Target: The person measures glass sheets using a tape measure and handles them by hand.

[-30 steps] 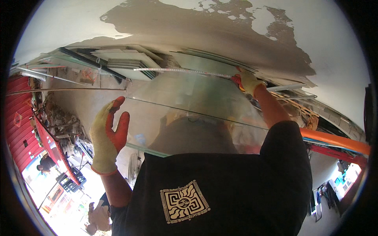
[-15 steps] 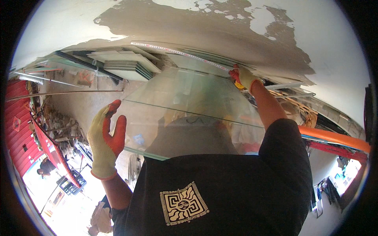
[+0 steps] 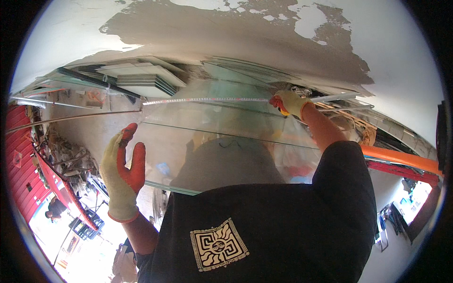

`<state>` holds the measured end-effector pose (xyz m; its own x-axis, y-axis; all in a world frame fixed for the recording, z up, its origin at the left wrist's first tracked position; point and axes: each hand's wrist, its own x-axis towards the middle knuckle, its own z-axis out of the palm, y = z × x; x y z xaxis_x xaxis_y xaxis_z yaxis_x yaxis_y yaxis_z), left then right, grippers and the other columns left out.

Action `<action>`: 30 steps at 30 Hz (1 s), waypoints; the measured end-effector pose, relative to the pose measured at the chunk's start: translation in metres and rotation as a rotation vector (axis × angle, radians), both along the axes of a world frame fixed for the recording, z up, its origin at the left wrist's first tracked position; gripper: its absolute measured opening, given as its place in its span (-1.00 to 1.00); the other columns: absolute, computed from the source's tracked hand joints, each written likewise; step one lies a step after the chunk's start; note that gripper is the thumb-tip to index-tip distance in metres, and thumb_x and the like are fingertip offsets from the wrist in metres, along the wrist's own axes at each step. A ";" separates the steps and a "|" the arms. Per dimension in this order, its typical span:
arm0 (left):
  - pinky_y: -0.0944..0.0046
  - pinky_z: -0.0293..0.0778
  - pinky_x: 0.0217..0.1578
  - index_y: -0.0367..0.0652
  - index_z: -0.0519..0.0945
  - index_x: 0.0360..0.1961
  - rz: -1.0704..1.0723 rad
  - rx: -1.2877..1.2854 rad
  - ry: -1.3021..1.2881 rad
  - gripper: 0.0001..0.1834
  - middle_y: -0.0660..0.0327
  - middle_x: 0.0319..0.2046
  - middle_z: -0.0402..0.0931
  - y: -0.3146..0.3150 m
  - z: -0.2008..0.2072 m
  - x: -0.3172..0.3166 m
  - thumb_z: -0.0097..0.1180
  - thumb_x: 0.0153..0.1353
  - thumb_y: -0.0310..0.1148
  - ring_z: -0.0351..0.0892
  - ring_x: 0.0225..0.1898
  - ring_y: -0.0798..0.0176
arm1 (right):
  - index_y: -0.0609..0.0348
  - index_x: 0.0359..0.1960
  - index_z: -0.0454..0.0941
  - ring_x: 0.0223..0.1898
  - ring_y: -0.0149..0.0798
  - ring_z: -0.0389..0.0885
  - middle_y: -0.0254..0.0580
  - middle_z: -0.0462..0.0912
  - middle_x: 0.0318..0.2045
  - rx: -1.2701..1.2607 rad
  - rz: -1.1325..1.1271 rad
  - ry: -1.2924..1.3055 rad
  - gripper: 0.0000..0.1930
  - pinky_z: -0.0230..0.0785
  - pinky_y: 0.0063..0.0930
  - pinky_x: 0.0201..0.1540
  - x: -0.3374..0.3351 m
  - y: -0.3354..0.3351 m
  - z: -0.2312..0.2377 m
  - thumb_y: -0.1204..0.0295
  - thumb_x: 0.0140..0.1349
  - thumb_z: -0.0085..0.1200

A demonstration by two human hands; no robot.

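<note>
My right hand (image 3: 293, 104), in a cream glove with a red-orange palm, is closed round a yellow-cased tape measure. Its white blade (image 3: 207, 99) runs out leftward, nearly level, above a large clear glass sheet (image 3: 174, 141). Most of the case is hidden by the fingers. My left hand (image 3: 121, 174), gloved alike, is raised off the glass sheet's left side. Its fingers and thumb are apart, and it holds nothing.
Stacked pale panels (image 3: 146, 84) and more glass sheets (image 3: 240, 70) lean along the peeling wall (image 3: 226, 28). A thin rod (image 3: 75, 119) juts in from the left. An orange bar (image 3: 401, 159) lies at right. Debris (image 3: 75, 160) lies at left, near a distant person (image 3: 56, 207).
My right hand has come down slightly nearer me with the tape measure. The blade has swung from slanting along the back to nearly level across the glass. My left hand has shifted slightly left, still open.
</note>
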<state>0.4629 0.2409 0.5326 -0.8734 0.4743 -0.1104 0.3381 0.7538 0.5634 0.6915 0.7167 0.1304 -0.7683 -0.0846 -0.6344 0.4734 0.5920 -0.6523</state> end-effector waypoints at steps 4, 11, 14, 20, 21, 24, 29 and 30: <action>0.07 0.63 0.30 -0.34 0.68 0.23 -0.007 -0.007 -0.007 -0.62 -0.04 0.20 0.76 0.006 0.001 -0.002 0.28 0.41 -0.57 0.76 0.24 0.08 | 0.08 0.03 0.80 -0.07 0.05 0.81 0.05 0.84 -0.09 0.103 0.018 -0.051 -0.67 0.59 -0.11 0.03 0.017 0.010 -0.026 0.14 0.59 0.12; 0.07 0.65 0.27 -0.33 0.70 0.21 -0.010 -0.024 0.034 -0.63 -0.04 0.17 0.78 0.001 0.001 -0.001 0.30 0.40 -0.53 0.79 0.21 0.07 | 0.09 -0.12 0.77 -0.23 -0.18 0.71 -0.15 0.79 -0.31 0.045 -0.105 -0.164 -0.61 0.51 -0.17 -0.10 -0.014 -0.006 0.084 0.04 0.60 0.11; 0.06 0.65 0.27 -0.32 0.70 0.23 -0.011 0.047 0.061 -0.61 -0.03 0.16 0.79 -0.004 -0.006 -0.002 0.31 0.40 -0.53 0.79 0.21 0.07 | 0.08 -0.18 0.77 -0.28 -0.24 0.65 -0.23 0.78 -0.33 -0.228 -0.407 -0.332 -0.66 0.48 -0.25 -0.13 -0.004 0.003 0.087 0.11 0.57 0.13; 0.07 0.56 0.36 -0.33 0.64 0.34 -0.018 -0.012 0.005 -0.57 -0.01 0.27 0.71 -0.004 0.000 0.001 0.25 0.48 -0.57 0.70 0.28 0.10 | -0.03 -0.17 0.77 -0.27 -0.25 0.65 -0.33 0.79 -0.32 0.115 0.127 -0.352 -0.59 0.45 -0.24 -0.08 -0.021 0.025 0.166 -0.04 0.57 0.05; 0.07 0.56 0.36 -0.33 0.64 0.34 -0.022 -0.003 0.010 -0.57 -0.01 0.27 0.71 -0.005 -0.002 0.001 0.25 0.48 -0.57 0.70 0.28 0.11 | -0.02 -0.16 0.77 -0.27 -0.26 0.64 -0.33 0.78 -0.32 0.141 0.103 -0.362 -0.60 0.45 -0.26 -0.09 -0.018 0.030 0.157 -0.02 0.58 0.05; 0.07 0.55 0.36 -0.32 0.64 0.34 -0.018 0.008 0.020 -0.57 -0.01 0.27 0.72 -0.006 -0.002 0.002 0.27 0.47 -0.58 0.70 0.28 0.11 | -0.02 -0.15 0.78 -0.29 -0.30 0.58 -0.34 0.75 -0.34 0.060 0.133 -0.258 -0.60 0.44 -0.30 -0.10 -0.022 0.042 0.147 0.00 0.60 0.04; 0.08 0.63 0.29 -0.30 0.71 0.24 -0.050 0.001 0.086 -0.61 0.02 0.17 0.79 0.001 -0.001 0.001 0.32 0.40 -0.52 0.78 0.22 0.08 | 0.08 0.03 0.80 -0.16 -0.26 0.73 -0.23 0.85 -0.18 0.058 -0.070 -0.271 -0.65 0.51 -0.28 -0.02 0.001 0.050 0.061 0.10 0.58 0.15; 0.08 0.61 0.31 -0.31 0.69 0.27 -0.033 0.000 0.066 -0.59 0.00 0.19 0.77 -0.001 0.000 0.004 0.31 0.42 -0.54 0.76 0.23 0.09 | 0.07 0.06 0.80 -0.13 -0.20 0.74 -0.19 0.86 -0.16 0.116 -0.008 -0.230 -0.65 0.52 -0.25 0.00 -0.013 0.040 0.070 0.09 0.58 0.15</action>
